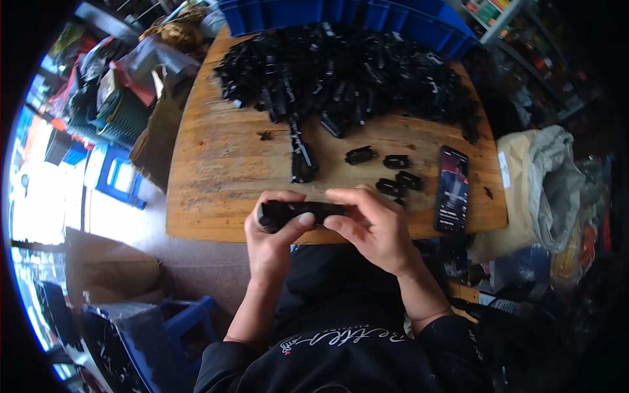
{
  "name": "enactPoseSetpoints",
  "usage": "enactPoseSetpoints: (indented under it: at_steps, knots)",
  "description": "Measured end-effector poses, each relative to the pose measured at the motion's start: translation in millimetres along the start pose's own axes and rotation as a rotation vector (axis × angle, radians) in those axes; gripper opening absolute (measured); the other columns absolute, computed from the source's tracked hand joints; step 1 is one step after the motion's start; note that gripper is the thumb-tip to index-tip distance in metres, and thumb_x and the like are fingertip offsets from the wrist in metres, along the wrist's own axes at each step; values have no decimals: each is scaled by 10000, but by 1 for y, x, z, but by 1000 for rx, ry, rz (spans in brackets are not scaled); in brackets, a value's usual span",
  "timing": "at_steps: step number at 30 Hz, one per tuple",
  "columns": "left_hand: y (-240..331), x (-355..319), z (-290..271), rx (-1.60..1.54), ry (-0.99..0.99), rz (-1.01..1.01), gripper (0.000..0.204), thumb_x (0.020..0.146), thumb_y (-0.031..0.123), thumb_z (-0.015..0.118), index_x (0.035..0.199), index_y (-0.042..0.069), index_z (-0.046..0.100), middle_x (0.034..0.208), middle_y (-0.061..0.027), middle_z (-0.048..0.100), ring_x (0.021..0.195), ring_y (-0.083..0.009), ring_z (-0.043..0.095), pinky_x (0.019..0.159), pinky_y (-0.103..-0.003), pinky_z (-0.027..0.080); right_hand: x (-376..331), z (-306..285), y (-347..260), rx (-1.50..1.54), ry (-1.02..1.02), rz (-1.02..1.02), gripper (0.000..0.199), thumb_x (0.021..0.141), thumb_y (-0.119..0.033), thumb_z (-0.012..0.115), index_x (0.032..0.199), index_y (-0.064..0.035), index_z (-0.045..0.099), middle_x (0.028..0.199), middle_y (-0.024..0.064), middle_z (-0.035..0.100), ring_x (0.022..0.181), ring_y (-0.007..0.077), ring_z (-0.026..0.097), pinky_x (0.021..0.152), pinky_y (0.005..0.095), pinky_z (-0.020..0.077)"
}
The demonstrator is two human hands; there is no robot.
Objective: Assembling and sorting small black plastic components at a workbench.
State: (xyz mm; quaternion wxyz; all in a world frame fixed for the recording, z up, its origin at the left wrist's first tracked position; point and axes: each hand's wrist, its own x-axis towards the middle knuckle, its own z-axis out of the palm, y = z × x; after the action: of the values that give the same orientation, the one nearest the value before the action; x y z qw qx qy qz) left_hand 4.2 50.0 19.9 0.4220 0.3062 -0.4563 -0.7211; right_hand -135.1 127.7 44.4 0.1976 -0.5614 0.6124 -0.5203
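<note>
Both hands hold a long black plastic part (278, 213) over the table's near edge; its exact kind I cannot make out. My left hand (267, 239) wraps round its left end, thumb on top. At the other end, my right hand (377, 229) pinches the part between thumb and fingers. Just beyond lies a longer black piece (301, 160). To its right are several small black pieces, among them one blocky piece (360, 154) and another (396, 161). A big heap of black plastic parts (354, 78) covers the far half of the wooden table (213, 170).
A phone (452, 190) with its screen lit lies near the right edge. Blue plastic crates (295, 16) stand behind the heap. An open sack (524, 177) leans by the table's right side. Blue stools (118, 175) and cardboard (157, 131) crowd the left.
</note>
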Motion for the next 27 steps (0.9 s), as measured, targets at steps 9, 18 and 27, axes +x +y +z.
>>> enactPoseSetpoints:
  at_steps: [9, 18, 27]
  knots:
    - [-11, -2, -1, -295, -48, -150, 252, 764, 75, 656, 982, 5, 550, 763, -59, 602, 645, -123, 587, 609, -230, 459, -3, -4, 9, 158, -200, 15, 476, 754, -226, 721, 1114, 33, 550, 921, 52, 537, 768, 97, 552, 646, 204, 476]
    - [-1, 2, 1, -191, -80, -113, 249, 725, 78, 701, 903, 11, 541, 688, -45, 556, 574, -114, 533, 543, -227, 414, -4, -3, 9, 538, -208, 285, 331, 867, -149, 588, 1122, 41, 493, 951, 47, 528, 848, 98, 558, 729, 226, 484]
    - [-6, 4, 56, 803, -83, 389, 564, 809, 403, 471, 1256, 60, 467, 1370, -210, 311, 1279, -351, 254, 1034, -427, 204, -16, 50, 3, 838, 256, 302, 549, 948, -390, 347, 1340, -11, 284, 1293, 138, 390, 1219, 229, 373, 1007, 352, 306]
